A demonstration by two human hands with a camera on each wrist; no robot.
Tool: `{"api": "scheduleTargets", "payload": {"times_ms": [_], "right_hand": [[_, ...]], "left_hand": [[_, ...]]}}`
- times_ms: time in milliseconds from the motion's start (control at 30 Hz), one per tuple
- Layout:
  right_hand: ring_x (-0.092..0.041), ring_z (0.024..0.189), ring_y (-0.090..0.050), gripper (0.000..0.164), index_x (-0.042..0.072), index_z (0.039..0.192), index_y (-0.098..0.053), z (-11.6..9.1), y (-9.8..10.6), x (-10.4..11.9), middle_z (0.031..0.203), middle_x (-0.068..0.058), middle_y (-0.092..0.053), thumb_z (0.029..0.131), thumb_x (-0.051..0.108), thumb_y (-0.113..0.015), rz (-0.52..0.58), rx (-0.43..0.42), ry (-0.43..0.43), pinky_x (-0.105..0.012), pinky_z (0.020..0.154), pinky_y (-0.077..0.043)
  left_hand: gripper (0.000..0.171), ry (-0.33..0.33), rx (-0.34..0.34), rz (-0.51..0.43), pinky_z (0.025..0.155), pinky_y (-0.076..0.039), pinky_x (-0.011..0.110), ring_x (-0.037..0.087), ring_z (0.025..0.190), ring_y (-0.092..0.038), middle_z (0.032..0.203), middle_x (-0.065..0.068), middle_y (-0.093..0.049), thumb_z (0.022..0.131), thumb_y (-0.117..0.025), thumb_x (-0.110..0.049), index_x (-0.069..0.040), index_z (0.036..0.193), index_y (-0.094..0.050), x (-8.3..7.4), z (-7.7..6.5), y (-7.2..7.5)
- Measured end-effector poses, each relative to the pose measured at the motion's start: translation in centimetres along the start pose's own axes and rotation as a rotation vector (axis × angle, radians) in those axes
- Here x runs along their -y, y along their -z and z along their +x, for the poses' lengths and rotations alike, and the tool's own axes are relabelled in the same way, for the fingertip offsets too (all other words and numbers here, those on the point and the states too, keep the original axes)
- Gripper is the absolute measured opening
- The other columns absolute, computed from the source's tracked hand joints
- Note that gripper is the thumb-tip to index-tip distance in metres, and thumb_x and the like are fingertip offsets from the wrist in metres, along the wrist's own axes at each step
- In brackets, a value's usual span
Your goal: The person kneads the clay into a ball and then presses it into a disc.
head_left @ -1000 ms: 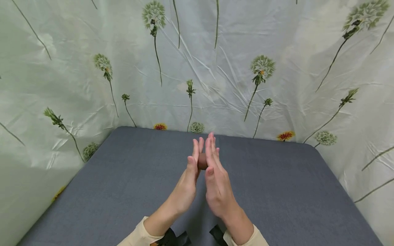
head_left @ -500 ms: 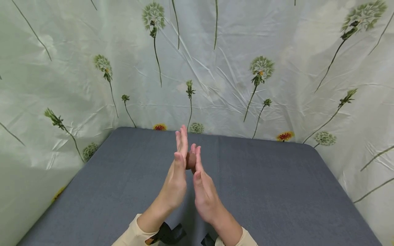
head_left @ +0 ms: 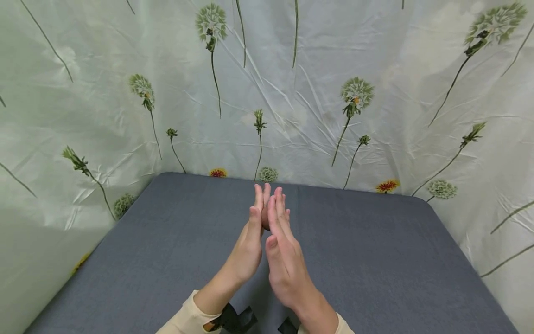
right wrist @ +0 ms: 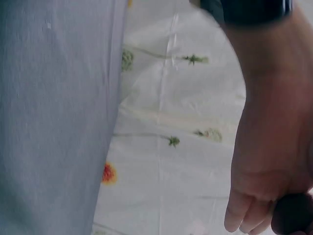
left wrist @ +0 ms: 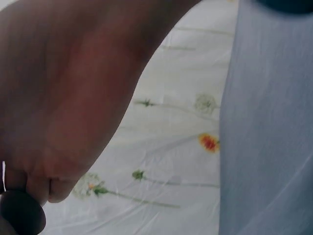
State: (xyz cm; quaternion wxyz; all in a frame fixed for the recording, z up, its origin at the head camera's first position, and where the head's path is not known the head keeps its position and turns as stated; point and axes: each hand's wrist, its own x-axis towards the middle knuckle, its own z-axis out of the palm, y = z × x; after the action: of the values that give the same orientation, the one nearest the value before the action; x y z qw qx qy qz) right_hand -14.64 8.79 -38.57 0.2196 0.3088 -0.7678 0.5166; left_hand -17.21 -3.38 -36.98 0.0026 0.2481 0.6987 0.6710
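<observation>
A small brown ball (head_left: 265,220), clay-like in look, sits between my two upright palms over the table. From the left side my left hand (head_left: 247,250) presses it with straight fingers. My right hand (head_left: 288,264), also straight-fingered, faces it from the other side and covers much of the ball in the head view. In the left wrist view the dark ball (left wrist: 22,213) lies against the finger bases at the lower left corner. The right wrist view has the ball (right wrist: 292,214) at lower right, beside the fingers.
A grey cloth-covered table (head_left: 167,260) spreads under both hands. Behind it and at the sides hangs a pale sheet (head_left: 300,102) printed with dandelions. Black straps (head_left: 235,320) are worn at the wrists, by the cream sleeves.
The hands slide against each other with the ball between them. Half a second ago the left hand reached farther forward; now it has drawn back and the right has moved forward, both slightly rightward.
</observation>
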Motion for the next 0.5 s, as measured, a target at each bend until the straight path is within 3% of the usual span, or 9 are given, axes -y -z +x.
{"api": "scheduleTargets", "payload": {"times_ms": [200,267,300,433,500], "right_hand": [[-0.022,0.17,-0.006,0.059,0.007,0.172,-0.016,0.4,1.8,-1.2,0.182,-0.006,-0.007,0.121,0.037,-0.016,-0.076,-0.066,-0.009,-0.024,0.135,-0.004],[-0.015,0.159,-0.039,0.06,0.008,0.172,-0.015,0.7,2.3,-1.9,0.169,-0.011,-0.046,0.12,0.038,-0.013,-0.07,-0.099,-0.023,-0.024,0.135,-0.006],[-0.013,0.152,-0.047,0.06,0.007,0.172,-0.015,0.9,2.6,-2.2,0.152,-0.012,-0.062,0.12,0.038,-0.012,-0.05,-0.112,-0.04,-0.024,0.135,-0.01],[-0.01,0.148,-0.05,0.062,0.011,0.173,-0.01,1.0,2.8,-3.4,0.148,-0.01,-0.065,0.119,0.041,-0.005,0.11,-0.078,-0.169,-0.014,0.129,-0.012],[-0.015,0.166,-0.023,0.063,0.012,0.174,-0.007,0.8,2.4,-3.6,0.176,-0.005,-0.033,0.119,0.043,-0.004,0.176,-0.035,-0.228,-0.01,0.126,-0.012]], "left_hand": [[0.067,0.04,0.089,-0.023,0.134,0.0,0.064,0.022,0.169,0.007,0.181,-0.003,0.004,0.116,0.001,-0.052,-0.017,0.171,0.013,0.1,-0.7,-1.9],[0.067,0.067,0.118,-0.026,0.134,-0.002,0.062,0.023,0.169,0.008,0.181,-0.002,0.006,0.116,0.0,-0.052,-0.016,0.171,0.013,0.0,-1.0,-2.4],[0.067,0.078,0.13,-0.025,0.134,-0.003,0.062,0.023,0.169,0.009,0.181,-0.003,0.008,0.116,0.0,-0.052,-0.016,0.171,0.014,-0.1,-1.2,-2.6],[0.062,0.085,0.102,0.02,0.133,0.003,0.065,0.02,0.168,0.014,0.179,-0.01,0.014,0.116,-0.001,-0.053,-0.027,0.17,0.013,-0.4,-1.4,-2.8],[0.06,0.049,0.06,0.059,0.132,0.005,0.068,0.019,0.167,0.015,0.179,-0.012,0.015,0.116,-0.002,-0.052,-0.029,0.171,0.01,-0.6,-1.3,-2.6]]}}
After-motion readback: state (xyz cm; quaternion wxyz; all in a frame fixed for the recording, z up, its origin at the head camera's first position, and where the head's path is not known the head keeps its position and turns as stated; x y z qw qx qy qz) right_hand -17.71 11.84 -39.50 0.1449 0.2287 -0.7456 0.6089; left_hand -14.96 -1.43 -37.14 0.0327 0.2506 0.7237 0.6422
